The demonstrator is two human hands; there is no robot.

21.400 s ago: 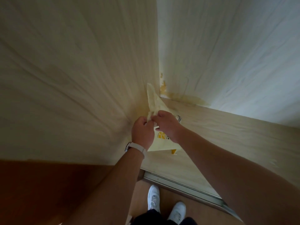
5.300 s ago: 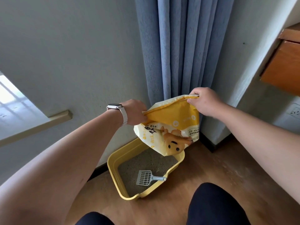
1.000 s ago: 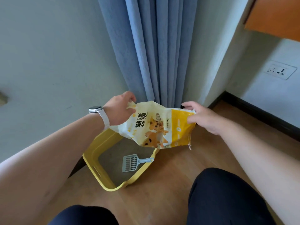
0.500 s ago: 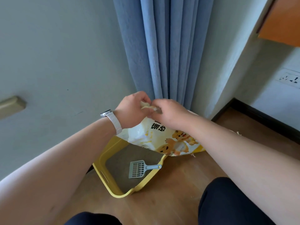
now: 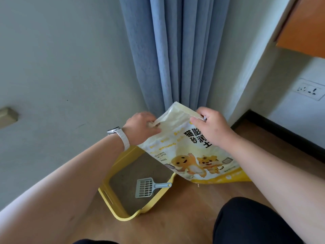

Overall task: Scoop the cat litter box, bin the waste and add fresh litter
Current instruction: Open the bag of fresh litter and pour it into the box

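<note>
A yellow-and-white cat litter bag with cartoon animals stands upright on the floor, just right of the yellow litter box. My left hand pinches the bag's top edge at its left corner. My right hand grips the top edge at the right. The box holds grey litter, and a grey slotted scoop lies in it with its handle resting on the right rim.
A blue curtain hangs in the corner right behind the bag. Pale walls stand left and right, with a wall socket low on the right. An orange cabinet juts out upper right. My knees are at the bottom edge.
The bag has gone from being tipped over the box to standing upright beside it. My hands, together at its top half a second ago, have spread to its two corners.
</note>
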